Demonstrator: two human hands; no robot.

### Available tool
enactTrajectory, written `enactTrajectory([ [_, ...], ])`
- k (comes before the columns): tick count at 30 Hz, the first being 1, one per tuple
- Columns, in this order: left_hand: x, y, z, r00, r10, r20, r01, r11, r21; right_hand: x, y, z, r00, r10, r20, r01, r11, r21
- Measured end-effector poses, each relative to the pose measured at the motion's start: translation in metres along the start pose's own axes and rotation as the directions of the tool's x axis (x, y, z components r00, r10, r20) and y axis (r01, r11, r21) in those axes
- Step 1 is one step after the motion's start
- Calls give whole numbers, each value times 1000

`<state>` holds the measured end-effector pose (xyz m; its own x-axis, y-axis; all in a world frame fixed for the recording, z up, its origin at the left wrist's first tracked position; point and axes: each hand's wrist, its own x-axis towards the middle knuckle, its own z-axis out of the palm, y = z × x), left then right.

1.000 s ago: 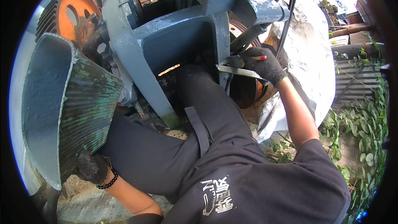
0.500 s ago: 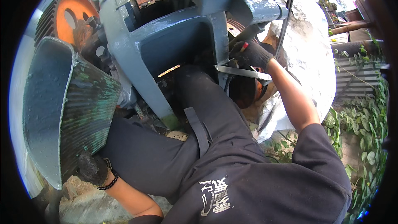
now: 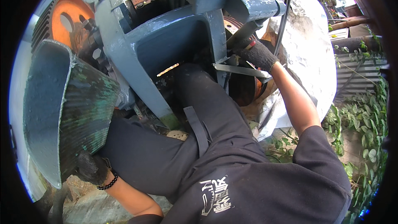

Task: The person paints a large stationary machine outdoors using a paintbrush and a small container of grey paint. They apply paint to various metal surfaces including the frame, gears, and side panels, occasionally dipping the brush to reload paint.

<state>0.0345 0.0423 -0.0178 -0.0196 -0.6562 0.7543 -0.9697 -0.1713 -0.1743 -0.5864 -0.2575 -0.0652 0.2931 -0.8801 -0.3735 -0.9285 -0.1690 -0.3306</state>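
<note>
My left hand (image 3: 92, 168), in a dark work glove, is curled at the lower edge of a flared grey-green metal chute (image 3: 89, 112) with a ribbed outer side. My right hand (image 3: 260, 56), also gloved, is closed around a thin red-ended tool (image 3: 251, 45); the tool's working end is hidden. This hand reaches beside the upright of a blue-grey machine frame (image 3: 120, 49), just above a flat metal bar (image 3: 244, 71) that sticks out from it.
An orange toothed wheel (image 3: 70, 20) stands at the far left. My legs straddle the frame's near leg. A pale crumpled sheet (image 3: 306, 54) hangs at the right, with green leafy plants (image 3: 365, 132) and corrugated metal (image 3: 358, 76) beyond it.
My right hand has shifted slightly to the right with the red-ended tool. My left hand stays at the chute. The whole view has moved a little.
</note>
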Motion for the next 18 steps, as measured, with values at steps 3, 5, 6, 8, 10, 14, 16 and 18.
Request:
enactTrajectory([
  [3, -12, -1, 8, 993, -119, -22, 117, 990, -84, -4, -3, -2, 924, -379, -49, 329, 855, -402],
  [5, -15, -8, 2, 995, -99, -22, 98, 993, -71, -19, -21, -3, 906, -365, -214, 303, 913, -273],
  [6, -12, -11, -2, 1000, -26, -10, 25, 999, -35, -30, -34, -9, 894, -340, -292, 287, 935, -207],
  [8, -9, -10, -5, 999, 35, 24, -36, 999, 14, -46, -50, -22, 923, -184, -337, 167, 983, -79],
  [10, -6, -6, -10, 999, 16, 41, -19, 998, 56, -54, -75, -34, 927, -148, -343, 156, 988, -6],
  [14, -1, 4, -1, 1000, -3, -1, 3, 999, 50, -35, -31, -16, 955, -268, -130, 289, 938, 193],
  [16, -2, 4, 0, 1000, -7, -9, 7, 1000, 19, -12, -12, -9, 915, -401, -46, 385, 901, -198],
  [18, -5, 3, 4, 999, 8, -49, -12, 997, -75, -4, -8, -13, 918, -392, 58, 389, 865, -317],
])
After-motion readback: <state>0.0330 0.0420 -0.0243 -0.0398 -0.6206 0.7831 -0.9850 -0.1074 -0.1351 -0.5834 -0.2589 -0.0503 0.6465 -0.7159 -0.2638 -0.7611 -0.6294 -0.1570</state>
